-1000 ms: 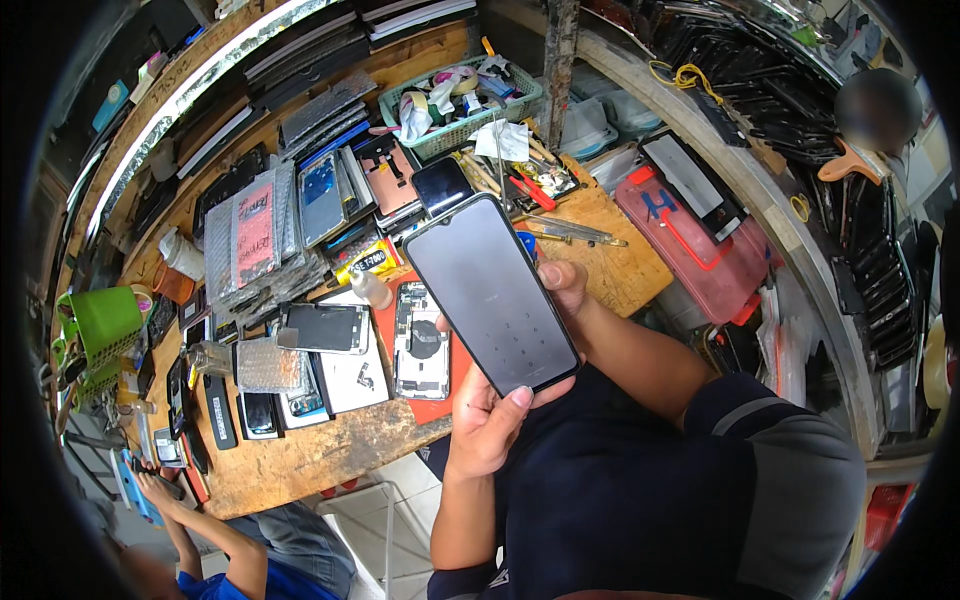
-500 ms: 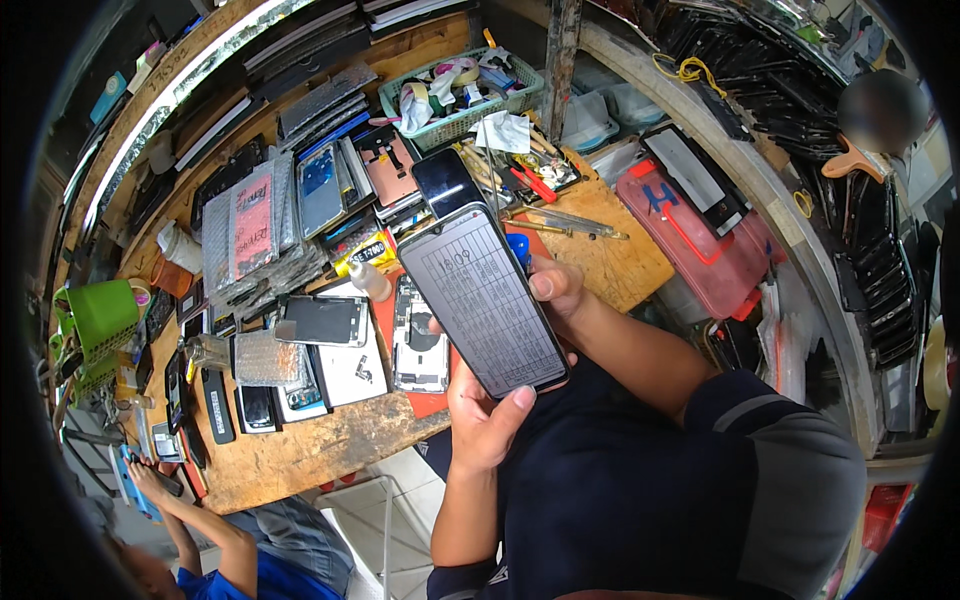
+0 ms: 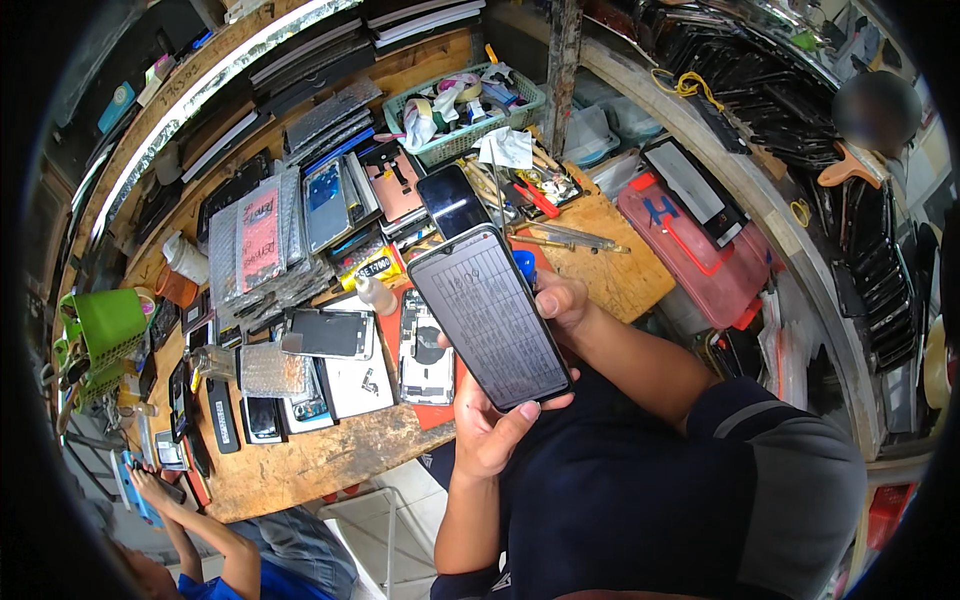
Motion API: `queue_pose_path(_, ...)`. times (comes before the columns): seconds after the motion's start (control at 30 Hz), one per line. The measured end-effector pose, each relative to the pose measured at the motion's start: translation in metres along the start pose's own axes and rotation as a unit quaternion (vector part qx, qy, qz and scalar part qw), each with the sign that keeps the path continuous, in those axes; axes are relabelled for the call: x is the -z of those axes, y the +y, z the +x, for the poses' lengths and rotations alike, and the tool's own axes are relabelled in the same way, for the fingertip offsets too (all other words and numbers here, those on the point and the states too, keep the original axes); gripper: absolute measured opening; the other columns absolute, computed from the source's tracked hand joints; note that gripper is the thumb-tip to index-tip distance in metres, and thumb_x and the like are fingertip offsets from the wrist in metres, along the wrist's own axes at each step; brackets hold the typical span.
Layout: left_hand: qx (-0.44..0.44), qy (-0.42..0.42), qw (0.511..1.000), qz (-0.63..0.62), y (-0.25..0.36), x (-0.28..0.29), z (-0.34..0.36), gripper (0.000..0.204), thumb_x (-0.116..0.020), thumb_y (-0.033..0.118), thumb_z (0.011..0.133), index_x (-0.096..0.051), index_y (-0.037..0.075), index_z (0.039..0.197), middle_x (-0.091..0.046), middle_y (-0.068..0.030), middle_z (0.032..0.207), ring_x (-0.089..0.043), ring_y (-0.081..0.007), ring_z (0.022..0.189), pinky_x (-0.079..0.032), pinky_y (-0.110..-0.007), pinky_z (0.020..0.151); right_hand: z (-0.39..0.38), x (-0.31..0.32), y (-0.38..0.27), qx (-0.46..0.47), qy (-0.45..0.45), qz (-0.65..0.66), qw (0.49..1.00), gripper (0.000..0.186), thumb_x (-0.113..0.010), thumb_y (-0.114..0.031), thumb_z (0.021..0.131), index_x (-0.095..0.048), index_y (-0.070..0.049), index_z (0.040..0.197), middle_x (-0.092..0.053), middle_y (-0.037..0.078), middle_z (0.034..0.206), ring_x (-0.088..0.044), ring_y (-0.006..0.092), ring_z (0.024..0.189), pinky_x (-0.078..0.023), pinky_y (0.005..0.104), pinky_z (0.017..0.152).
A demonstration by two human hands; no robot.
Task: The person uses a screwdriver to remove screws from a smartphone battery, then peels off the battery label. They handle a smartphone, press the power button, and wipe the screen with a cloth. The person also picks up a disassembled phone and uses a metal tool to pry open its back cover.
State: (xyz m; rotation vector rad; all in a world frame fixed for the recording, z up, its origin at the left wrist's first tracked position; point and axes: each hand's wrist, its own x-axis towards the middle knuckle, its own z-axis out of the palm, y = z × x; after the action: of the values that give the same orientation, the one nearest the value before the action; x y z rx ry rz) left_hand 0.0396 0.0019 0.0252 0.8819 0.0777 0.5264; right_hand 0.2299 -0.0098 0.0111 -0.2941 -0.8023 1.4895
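A dark-framed smartphone (image 3: 488, 318) with a lit screen showing a grid-like table is held up over the bench's near edge. Its lower end rests in my left hand (image 3: 490, 432), with the thumb at the bottom edge and the fingers wrapped behind. My right hand (image 3: 563, 302) grips the right long edge, thumb on the side and the other fingers hidden. Below and left of it, an opened phone body (image 3: 426, 345) lies on a red mat (image 3: 432, 413). Another dark phone (image 3: 452, 202) shows just beyond its top end.
Bubble-wrapped packs (image 3: 260, 235), a white dropper bottle (image 3: 376, 294) and a yellow tube (image 3: 371, 268) crowd the wooden bench (image 3: 330, 470). A green basket (image 3: 465, 145) stands behind, near loose tools (image 3: 545, 195). A red case (image 3: 690, 245) lies right. Another person's hands (image 3: 155, 490) are lower left.
The whole view has shifted slightly, so the bench sits a little lower and further right. Both hands keep their grip on the smartphone, which stays in nearly the same pose.
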Motion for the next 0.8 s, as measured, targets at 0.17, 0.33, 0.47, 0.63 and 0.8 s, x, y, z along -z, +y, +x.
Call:
queue_pose_path(0.17,-0.001,-0.015,1.000,-0.002,0.001,0.001,0.001,0.063,-0.063,0.003,0.092,-0.036,-0.011,0.146,-0.063,-0.0281,0.128,-0.068,-0.0441,0.116,-0.062,-0.049,0.095,-0.001,0.009,0.004,0.016,-0.006,-0.015,1.000,0.107,-0.085,-0.041,0.073,-0.035,0.006,0.155,-0.057,0.030,0.140,-0.060,0.0488,0.128,-0.055,0.0523,0.104)
queue_pose_path(0.33,0.005,0.008,1.000,0.003,-0.003,0.003,-0.002,0.067,-0.065,0.004,0.088,-0.034,-0.014,0.145,-0.061,-0.0342,0.128,-0.069,-0.0475,0.111,-0.066,-0.048,0.089,0.000,-0.002,-0.001,0.008,-0.002,-0.015,1.000,0.108,-0.087,-0.039,0.072,-0.035,0.007,0.155,-0.056,0.031,0.141,-0.059,0.0508,0.128,-0.054,0.0538,0.104)
queue_pose_path(0.47,0.005,-0.003,1.000,0.009,0.000,0.004,-0.002,0.062,-0.063,0.004,0.090,-0.037,-0.013,0.144,-0.063,-0.0316,0.127,-0.069,-0.0459,0.113,-0.064,-0.048,0.092,0.000,-0.006,-0.004,-0.003,0.008,-0.004,1.000,0.109,-0.088,-0.037,0.071,-0.035,0.007,0.155,-0.056,0.032,0.141,-0.059,0.0515,0.128,-0.053,0.0548,0.104)
queue_pose_path(0.63,0.001,-0.015,1.000,0.000,0.003,-0.001,0.001,0.054,-0.060,0.003,0.092,-0.042,-0.012,0.142,-0.066,-0.0274,0.125,-0.069,-0.0428,0.117,-0.060,-0.048,0.098,0.001,-0.008,-0.008,0.013,0.004,-0.005,1.000,0.107,-0.087,-0.036,0.070,-0.036,0.009,0.153,-0.057,0.033,0.138,-0.061,0.0504,0.125,-0.056,0.0525,0.101)
queue_pose_path(0.8,0.018,-0.024,1.000,0.003,0.005,-0.003,0.003,0.053,-0.062,0.004,0.093,-0.043,-0.013,0.140,-0.066,-0.0271,0.126,-0.068,-0.0421,0.118,-0.059,-0.048,0.099,-0.003,-0.011,-0.011,0.012,0.016,-0.011,1.000,0.107,-0.086,-0.036,0.070,-0.036,0.010,0.151,-0.058,0.033,0.136,-0.064,0.0474,0.121,-0.059,0.0495,0.097)
